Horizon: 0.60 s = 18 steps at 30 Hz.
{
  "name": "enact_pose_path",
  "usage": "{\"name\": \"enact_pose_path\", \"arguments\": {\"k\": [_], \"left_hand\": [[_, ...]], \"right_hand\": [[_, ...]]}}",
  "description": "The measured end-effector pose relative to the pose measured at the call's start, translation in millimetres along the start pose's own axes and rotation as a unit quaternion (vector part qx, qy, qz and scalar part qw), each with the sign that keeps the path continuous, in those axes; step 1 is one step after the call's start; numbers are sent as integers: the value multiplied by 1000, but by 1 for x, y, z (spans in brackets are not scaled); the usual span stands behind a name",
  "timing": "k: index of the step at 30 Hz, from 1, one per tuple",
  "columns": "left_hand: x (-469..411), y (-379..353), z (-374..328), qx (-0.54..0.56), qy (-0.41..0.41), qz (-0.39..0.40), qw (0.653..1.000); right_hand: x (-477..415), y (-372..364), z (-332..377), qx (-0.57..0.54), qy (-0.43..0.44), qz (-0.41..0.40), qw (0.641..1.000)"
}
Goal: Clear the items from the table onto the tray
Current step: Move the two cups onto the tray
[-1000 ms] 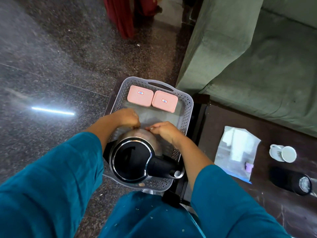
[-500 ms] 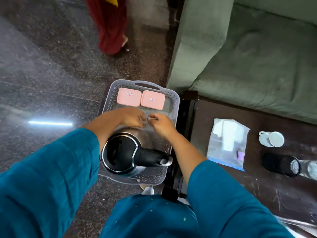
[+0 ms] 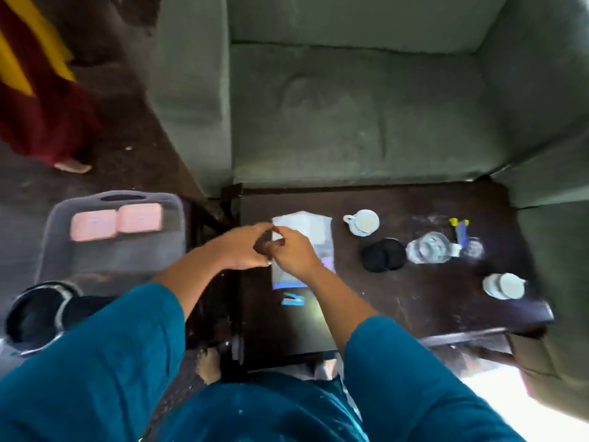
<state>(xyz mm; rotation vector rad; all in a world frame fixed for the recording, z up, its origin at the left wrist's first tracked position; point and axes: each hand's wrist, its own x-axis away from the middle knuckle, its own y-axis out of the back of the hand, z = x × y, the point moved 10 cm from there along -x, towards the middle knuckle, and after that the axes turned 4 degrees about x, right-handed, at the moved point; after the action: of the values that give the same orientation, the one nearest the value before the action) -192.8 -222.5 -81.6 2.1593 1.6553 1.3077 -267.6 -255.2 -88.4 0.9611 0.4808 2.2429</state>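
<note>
Left hand (image 3: 242, 250) and right hand (image 3: 294, 253) touch, fingers curled; any grip is unclear. A plastic bag (image 3: 306, 224) lies under the right hand, print blurred.

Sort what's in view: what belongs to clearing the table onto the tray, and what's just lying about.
Job: tray, pink boxes, kettle, table, plastic bag, white cup, second white cup, black round object, glass, pens.
Lying about: green sofa, red garment.

Bare tray (image 3: 111, 260) floor between pink boxes (image 3: 116, 221) and kettle (image 3: 38, 314); cup (image 3: 363, 222), glass (image 3: 428, 247) on table (image 3: 430, 301)
</note>
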Motion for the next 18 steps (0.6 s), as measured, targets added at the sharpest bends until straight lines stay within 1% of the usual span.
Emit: {"name": "enact_pose_path", "arguments": {"k": [3, 7, 10, 12, 15, 18], "left_hand": [[-34, -55, -67, -28, -17, 39, 999], [-75, -112, -159, -2, -87, 51, 995], [-109, -155, -218, -7, -127, 82, 988], [-132, -178, -249, -29, -143, 90, 985], [-167, -217, -291, -54, -147, 98, 983], [-193, -259, -321, -52, -148, 127, 980]], "right_hand": [[25, 61, -70, 7, -44, -30, 999], [56, 136, -155, -10, -81, -76, 994], [75, 191, -215, -9, -106, -121, 987], [84, 219, -254, 1, -128, -142, 982], [102, 258, -320, 9, -201, -183, 962], [115, 280, -379, 21, -253, -207, 945]]}}
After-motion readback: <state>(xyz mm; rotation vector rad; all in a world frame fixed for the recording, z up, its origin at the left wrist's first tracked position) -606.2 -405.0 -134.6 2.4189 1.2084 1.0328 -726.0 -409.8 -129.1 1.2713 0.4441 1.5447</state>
